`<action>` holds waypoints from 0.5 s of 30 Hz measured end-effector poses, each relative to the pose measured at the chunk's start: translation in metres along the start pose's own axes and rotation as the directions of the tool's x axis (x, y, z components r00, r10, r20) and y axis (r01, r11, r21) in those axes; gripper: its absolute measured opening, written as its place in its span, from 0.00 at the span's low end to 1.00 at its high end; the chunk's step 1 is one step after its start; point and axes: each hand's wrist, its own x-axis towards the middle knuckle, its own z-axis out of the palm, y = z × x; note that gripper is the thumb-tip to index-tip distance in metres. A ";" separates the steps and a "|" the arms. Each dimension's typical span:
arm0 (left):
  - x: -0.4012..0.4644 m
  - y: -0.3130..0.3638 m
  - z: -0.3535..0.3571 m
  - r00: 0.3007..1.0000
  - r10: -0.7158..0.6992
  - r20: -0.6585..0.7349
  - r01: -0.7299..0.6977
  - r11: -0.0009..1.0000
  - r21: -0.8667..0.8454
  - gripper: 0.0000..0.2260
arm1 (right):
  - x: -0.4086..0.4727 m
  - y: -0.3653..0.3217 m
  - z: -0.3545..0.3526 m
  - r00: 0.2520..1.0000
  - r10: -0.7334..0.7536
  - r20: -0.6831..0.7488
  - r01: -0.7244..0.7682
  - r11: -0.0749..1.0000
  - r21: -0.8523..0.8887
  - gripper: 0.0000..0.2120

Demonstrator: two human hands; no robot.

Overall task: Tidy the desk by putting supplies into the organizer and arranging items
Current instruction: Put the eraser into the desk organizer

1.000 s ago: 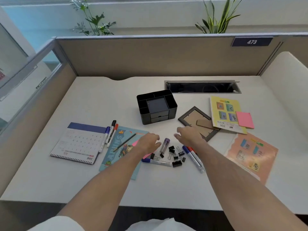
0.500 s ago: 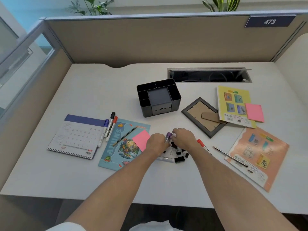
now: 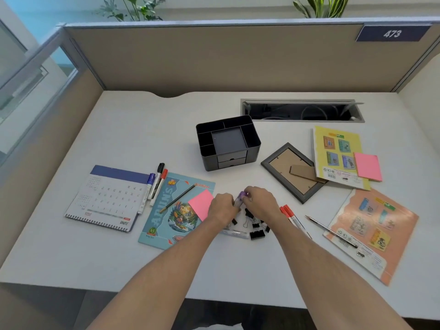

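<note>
A black desk organizer (image 3: pixel 252 148) with several compartments and two small drawers stands mid-desk. In front of it, my left hand (image 3: pixel 222 207) and my right hand (image 3: pixel 260 203) meet over a pile of black binder clips (image 3: pixel 257 233). Between their fingertips sits a small purple-capped tube (image 3: pixel 241 197); both hands touch it. A clear marker (image 3: pixel 234 233) lies under my wrists. Two red-capped markers (image 3: pixel 289 214) lie just right of my right hand. Three more markers (image 3: pixel 156 184) lie to the left beside a calendar.
A June calendar (image 3: pixel 107 198), a blue booklet (image 3: pixel 176 210) with a pencil and pink note (image 3: pixel 201 206), a face-down picture frame (image 3: pixel 292 171), a yellow booklet (image 3: pixel 338 156) with pink sticky pad (image 3: pixel 367 166), an orange booklet (image 3: pixel 371 232) with a pencil (image 3: pixel 331 231). A cable slot (image 3: pixel 302 110) opens behind.
Both hands came together from apart and closed around the purple-capped tube over the clip pile. The camera tilted down and nearer to the desk.
</note>
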 end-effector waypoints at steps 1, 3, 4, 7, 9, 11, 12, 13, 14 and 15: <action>0.000 -0.002 0.000 1.000 0.005 -0.005 -0.005 1.000 -0.031 0.14 | 0.001 0.000 0.000 1.000 0.003 -0.003 -0.002 1.000 0.028 0.12; 0.001 -0.006 -0.002 1.000 0.019 -0.022 -0.020 0.998 -0.059 0.13 | 0.002 -0.002 -0.002 1.000 0.019 -0.016 -0.017 0.995 0.100 0.12; 0.001 -0.008 -0.003 0.999 0.026 -0.033 -0.028 0.998 -0.060 0.11 | 0.003 -0.003 -0.003 0.999 0.030 -0.024 -0.026 0.990 0.142 0.12; 0.003 -0.011 -0.009 0.996 0.058 -0.071 -0.063 0.996 -0.069 0.09 | 0.007 -0.008 -0.007 0.997 0.064 -0.051 -0.048 0.963 0.264 0.10; 0.004 -0.011 -0.015 0.992 0.078 -0.103 -0.085 0.994 -0.071 0.08 | 0.011 -0.014 -0.009 0.995 0.078 -0.067 -0.052 0.942 0.332 0.08; 0.004 -0.009 -0.022 0.986 0.087 -0.141 -0.098 0.992 -0.075 0.08 | 0.017 -0.020 -0.012 0.992 0.087 -0.091 -0.045 0.922 0.385 0.07; 0.005 -0.008 -0.026 0.983 0.090 -0.158 -0.104 0.991 -0.081 0.08 | 0.020 -0.023 -0.013 0.990 0.090 -0.105 -0.040 0.914 0.404 0.07; 0.006 -0.008 -0.031 0.980 0.096 -0.175 -0.111 0.990 -0.083 0.08 | 0.023 -0.026 -0.015 0.989 0.092 -0.115 -0.036 0.907 0.419 0.08; 0.008 -0.007 -0.035 0.976 0.105 -0.191 -0.122 0.989 -0.080 0.08 | 0.026 -0.030 -0.018 0.989 0.090 -0.120 -0.031 0.904 0.426 0.08; 0.010 -0.007 -0.040 0.972 0.113 -0.206 -0.131 0.988 -0.076 0.08 | 0.029 -0.034 -0.022 0.989 0.085 -0.123 -0.024 0.905 0.425 0.08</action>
